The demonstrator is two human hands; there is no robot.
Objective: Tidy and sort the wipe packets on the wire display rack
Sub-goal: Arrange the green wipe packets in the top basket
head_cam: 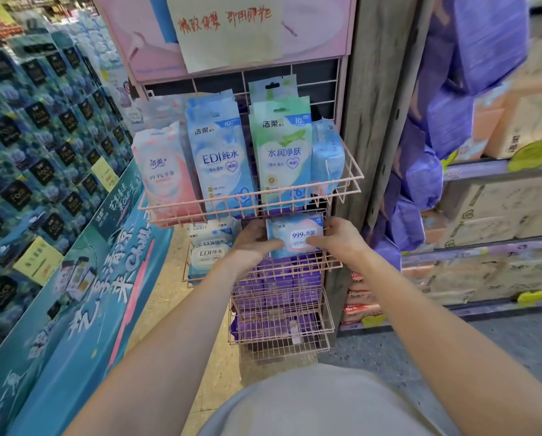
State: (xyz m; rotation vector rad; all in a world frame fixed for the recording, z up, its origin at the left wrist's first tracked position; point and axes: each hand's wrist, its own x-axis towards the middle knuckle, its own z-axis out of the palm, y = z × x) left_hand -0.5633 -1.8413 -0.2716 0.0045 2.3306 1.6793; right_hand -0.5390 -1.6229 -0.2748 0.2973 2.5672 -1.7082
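**Both hands seat a sanitising packet in the middle basket**

The left hand point(254, 243) and the right hand point(339, 240) grip one blue-and-white packet point(298, 235) between them. Each thumb is pressed on a lower front corner, with the fingers curled behind. Holding it by both sides keeps the printed face square to the aisle, probably so the label can be read once the packet stands.

The packet sits upright at the right end of the middle basket point(323, 267), just under the front rail of the top basket point(354, 176). The hands have to reach in low beneath that rail, so I judge the step to be settling the packet into line, not lifting it out (the frame alone cannot settle that).

At the left end of the same basket the EDI packs point(210, 250) lie stacked apart from it, so like appears to go with like.

In the top basket the pink packet point(166, 174), blue EDI packet point(219, 158) and green packet point(282, 152) stand face-out against the front rail. The pale blue packet point(326, 155) at the right corner is turned edge-on and looks unsorted.

Purple packs point(276, 284) fill the lowest basket.

The main risk is the packet's top snagging on the rail above it.
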